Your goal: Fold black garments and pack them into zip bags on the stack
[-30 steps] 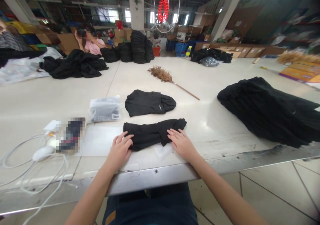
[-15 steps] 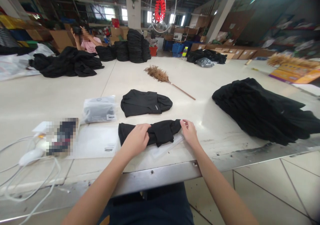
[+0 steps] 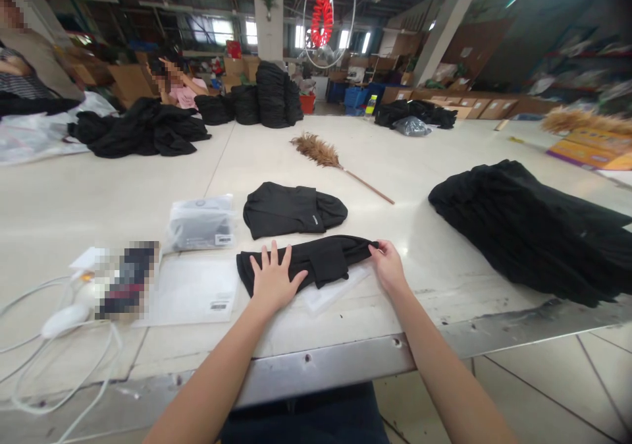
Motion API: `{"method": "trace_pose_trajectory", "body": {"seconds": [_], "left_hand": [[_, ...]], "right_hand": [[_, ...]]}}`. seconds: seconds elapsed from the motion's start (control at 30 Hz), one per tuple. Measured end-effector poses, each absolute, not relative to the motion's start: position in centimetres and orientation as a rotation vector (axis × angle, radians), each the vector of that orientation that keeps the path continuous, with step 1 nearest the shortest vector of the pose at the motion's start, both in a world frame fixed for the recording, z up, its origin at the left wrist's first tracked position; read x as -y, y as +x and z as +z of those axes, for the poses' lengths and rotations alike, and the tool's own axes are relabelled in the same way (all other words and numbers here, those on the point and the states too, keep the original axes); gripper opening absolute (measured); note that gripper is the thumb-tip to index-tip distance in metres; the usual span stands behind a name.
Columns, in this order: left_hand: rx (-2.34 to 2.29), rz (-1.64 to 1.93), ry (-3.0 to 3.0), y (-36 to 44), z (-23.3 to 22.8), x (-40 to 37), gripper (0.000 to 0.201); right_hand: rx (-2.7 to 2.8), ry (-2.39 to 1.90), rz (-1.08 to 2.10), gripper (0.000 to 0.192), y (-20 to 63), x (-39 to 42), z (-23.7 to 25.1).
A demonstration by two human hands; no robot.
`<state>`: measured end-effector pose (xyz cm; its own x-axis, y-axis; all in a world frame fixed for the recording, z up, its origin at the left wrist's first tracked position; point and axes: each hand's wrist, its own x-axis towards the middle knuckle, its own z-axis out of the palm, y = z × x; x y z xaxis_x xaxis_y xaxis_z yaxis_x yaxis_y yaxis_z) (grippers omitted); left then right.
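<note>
A folded black fabric garment lies lengthwise before me, its exact kind unclear. My left hand presses flat on its left part with the fingers spread. At the right tip, my right hand pinches the narrow end of the cloth. Partly under the garment lies a clear plastic strip or bag. Just beyond it rests a second folded black garment with a small pale label. To the left are a packed clear bag and a flat translucent bag with a barcode sticker.
A large stack of black cloth stands on the right. A feather duster lies behind the garments. White cables and a pixelated phone-like object are at left. Black cloth piles and two people are across the table.
My left hand has spread its fingers flat on the cloth. My right hand has drawn the garment's right end out into a longer, narrower point. The view has shifted slightly.
</note>
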<state>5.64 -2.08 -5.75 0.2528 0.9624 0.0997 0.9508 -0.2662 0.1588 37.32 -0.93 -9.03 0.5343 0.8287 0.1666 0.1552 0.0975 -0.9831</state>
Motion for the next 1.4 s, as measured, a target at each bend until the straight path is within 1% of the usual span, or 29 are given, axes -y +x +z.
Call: {"method": "trace_pose_trajectory", "body": {"seconds": [0.13,0.27,0.33,0.4,0.57,0.67,0.77,0.83,0.9,1.0,1.07,1.13,1.17,1.2,1.3,1.37,1.4], "left_hand": [[-1.831,0.267,2.426,5.6,-5.3,2.1,0.083],[-1.697,0.333,2.544,5.2,-4.3,2.9,0.069],[-1.561,0.358,2.617,5.4,-4.1,3.5,0.060],[-1.446,0.343,2.632,5.7,-4.3,4.1,0.056],[-1.305,0.340,2.575,5.7,-4.4,4.5,0.060],[-1.240,0.321,2.495,3.2,-3.1,3.9,0.057],[-1.312,0.456,2.345,-1.5,-1.9,2.8,0.041],[-1.419,0.696,2.199,-4.7,-1.7,2.0,0.037],[-1.502,1.002,1.953,-7.0,-2.0,1.3,0.032],[-1.487,1.332,1.544,-8.0,-2.8,1.0,0.028],[-1.472,1.412,1.482,-7.4,-3.0,1.1,0.027],[-1.456,1.390,1.606,-6.5,-2.9,1.5,0.027],[-1.438,1.350,1.704,-6.1,-2.7,1.7,0.027],[-1.410,1.296,1.814,-5.7,-2.6,1.9,0.028],[-1.303,1.100,2.139,-5.0,-2.3,2.6,0.030],[-1.262,0.948,2.293,-4.6,-2.4,3.0,0.034],[-1.259,0.876,2.344,-4.4,-2.5,3.1,0.037]], "right_hand": [[0.905,-1.441,0.595,0.039,36.9,1.0,-9.0],[0.882,-1.478,0.476,0.038,35.4,1.9,-7.6],[0.914,-1.497,0.351,0.036,34.1,2.4,-6.0],[0.969,-1.512,0.209,0.032,32.3,2.8,-3.9],[1.300,-1.421,-0.040,0.020,25.3,2.7,2.0],[1.581,-1.328,-0.135,0.017,20.4,2.3,3.9],[1.791,-1.329,-0.202,0.023,16.0,2.2,3.6],[1.899,-1.365,-0.189,0.027,13.5,2.3,2.2],[2.021,-1.403,-0.150,0.025,11.4,2.6,0.1],[2.223,-1.462,-0.081,0.022,9.1,3.3,-2.6],[2.328,-1.428,-0.052,0.032,8.4,4.2,-3.3],[2.393,-1.324,-0.069,0.044,8.3,5.6,-3.0],[2.417,-1.256,-0.080,0.047,8.5,6.4,-2.5],[2.432,-1.188,-0.086,0.046,9.0,7.2,-1.9],[2.347,-1.078,-0.088,0.029,11.8,9.0,-0.6],[2.144,-1.197,-0.136,0.030,14.7,9.0,-0.6],[2.034,-1.298,-0.160,0.034,16.2,8.8,-0.9]]}}
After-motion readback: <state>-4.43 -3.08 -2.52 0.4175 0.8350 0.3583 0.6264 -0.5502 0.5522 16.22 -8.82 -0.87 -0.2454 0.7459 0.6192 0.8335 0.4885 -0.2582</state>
